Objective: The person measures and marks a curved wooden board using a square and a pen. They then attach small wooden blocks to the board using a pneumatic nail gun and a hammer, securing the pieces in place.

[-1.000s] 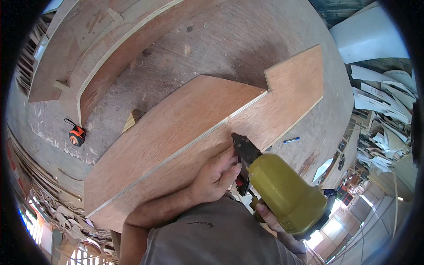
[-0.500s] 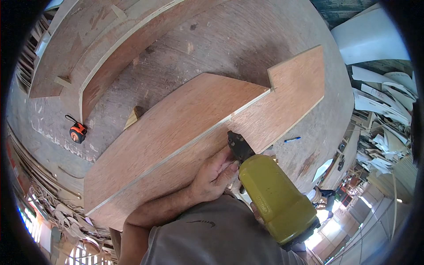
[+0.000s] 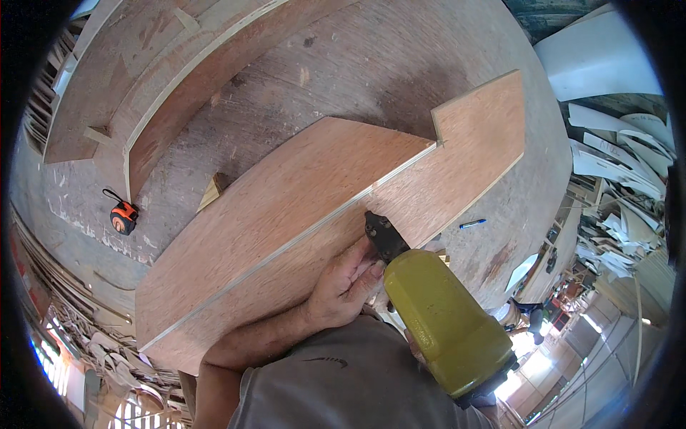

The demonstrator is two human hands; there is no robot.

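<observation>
A yellow-green nail gun (image 3: pixel 446 322) with a black nose points up and left. Its nose tip rests on or just over the near plywood panel (image 3: pixel 286 272), below the pale seam where a second plywood panel (image 3: pixel 286 200) meets it. My right hand (image 3: pixel 414 347) is almost wholly hidden beneath the tool's body, gripping it from below. Close beside the nose is my left hand (image 3: pixel 339 289), lying against the near panel with its fingers curled and thumb drawn in. Whatever those fingers hold is hidden. My left forearm crosses the panel's lower part.
A curved plywood frame (image 3: pixel 171 86) stands at the far left of the worktable (image 3: pixel 343 57). An orange and black tape measure (image 3: pixel 123 217), a small wood block (image 3: pixel 213 191) and a blue pen (image 3: pixel 472 224) lie around the panels. Offcuts (image 3: pixel 618 164) are heaped at the right.
The view has shifted very slightly. Both hands and the nail gun keep nearly the same place against the panels.
</observation>
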